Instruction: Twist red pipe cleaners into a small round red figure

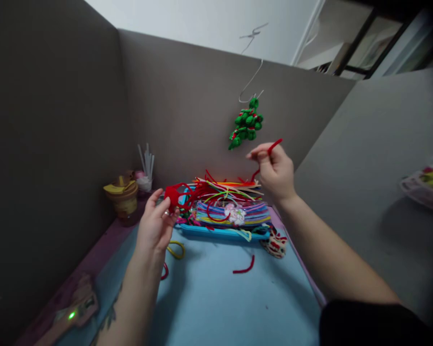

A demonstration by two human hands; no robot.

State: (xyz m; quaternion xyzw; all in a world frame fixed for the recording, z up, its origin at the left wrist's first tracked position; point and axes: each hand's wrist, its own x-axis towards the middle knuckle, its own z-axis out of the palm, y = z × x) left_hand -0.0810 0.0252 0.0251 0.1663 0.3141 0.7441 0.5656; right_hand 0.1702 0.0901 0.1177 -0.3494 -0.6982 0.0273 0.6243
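Observation:
Between the thumb and fingers of my left hand is a woven red pipe cleaner piece, with loose strands spreading off its right side. My right hand is raised to the right and pinches a red pipe cleaner, one end sticking up past the fingers. Behind and below both hands is a blue tray heaped with bundles of coloured pipe cleaners. A short dark red pipe cleaner piece lies on the light blue mat.
A green tree ornament hangs from a wire hook on the grey partition. At left are a flower pot, a cup of glue sticks and a glue gun with a green light. A yellow loop lies near my left wrist.

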